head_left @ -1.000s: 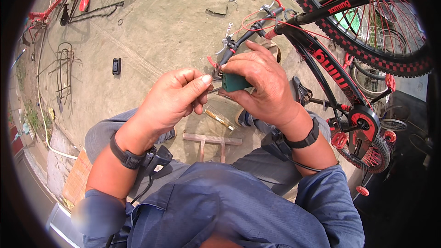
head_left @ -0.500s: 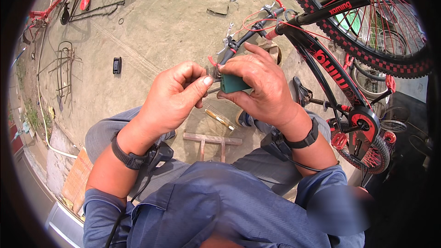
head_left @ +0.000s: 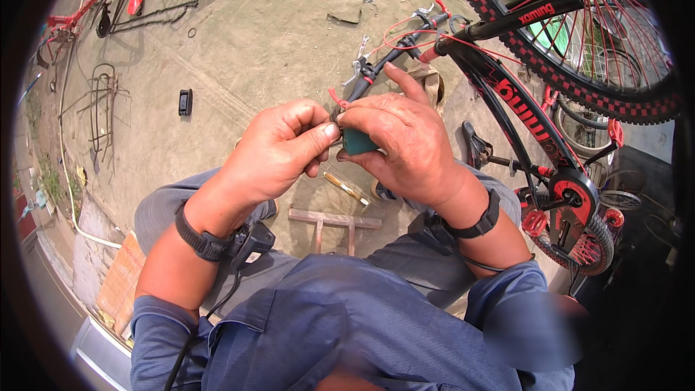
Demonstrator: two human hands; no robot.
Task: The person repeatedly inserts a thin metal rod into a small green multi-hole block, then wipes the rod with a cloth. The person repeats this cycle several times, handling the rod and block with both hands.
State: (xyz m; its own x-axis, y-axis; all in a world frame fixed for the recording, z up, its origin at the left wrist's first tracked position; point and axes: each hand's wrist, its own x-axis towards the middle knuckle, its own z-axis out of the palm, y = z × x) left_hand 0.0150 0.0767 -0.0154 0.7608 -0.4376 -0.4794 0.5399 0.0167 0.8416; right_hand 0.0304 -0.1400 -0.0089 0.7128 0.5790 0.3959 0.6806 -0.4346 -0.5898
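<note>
Over the ground, close in front of my body, my two hands meet. My left hand [head_left: 279,148] is closed, thumb pressed against curled fingers on a small dark piece too hidden to name. A green block [head_left: 359,142] with flat sides sits in the grip of my right hand [head_left: 409,141], whose thumb lies below it and fingers above. The block's left end comes right up to my left fingertips; whether it touches the dark piece is hard to see. Just beyond the fingers lies the bicycle handlebar [head_left: 387,60] with a red-tipped end.
An overturned black-and-red bicycle [head_left: 532,112] stands on the right. Between my feet are a screwdriver-like tool with a yellowish handle [head_left: 346,188] and a small wooden stool [head_left: 334,219]. A black clip-like part [head_left: 185,102] and a wire rack [head_left: 103,112] lie left.
My right hand has shifted slightly left with the green block, bringing it closer to my left fingertips. Less of the block shows now. My left hand has barely moved.
</note>
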